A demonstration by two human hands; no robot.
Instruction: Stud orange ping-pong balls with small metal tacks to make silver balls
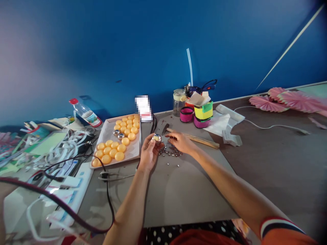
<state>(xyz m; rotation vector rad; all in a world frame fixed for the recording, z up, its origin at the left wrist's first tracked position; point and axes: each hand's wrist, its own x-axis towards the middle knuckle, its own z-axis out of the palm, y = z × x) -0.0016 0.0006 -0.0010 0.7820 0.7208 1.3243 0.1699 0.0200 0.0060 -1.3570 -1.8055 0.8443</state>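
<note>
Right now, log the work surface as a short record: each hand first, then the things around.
Left hand: holds a round silvery-and-yellow piece
Right hand: fingers bent, close beside that piece; any grip unclear
Small shiny bits: scattered near both hands
Tray: many yellow rounds, two silvery rounds
Hammer: lying beyond the right hand

- Tray (108,132) left of the left hand (149,152); plain balls (119,156) and two studded balls (121,136) in it.
- Partly studded ball (157,137) in the left hand, left of the right hand (181,142).
- Loose studs (175,152) on the worktop (184,194), just before the right hand.
- Hammer (204,140) behind that hand, handle running right.
- Jar (178,104) behind the hammer.
- Bottle (89,116) behind the tray, leftward.
- Paper fans (268,103) far right.
</note>
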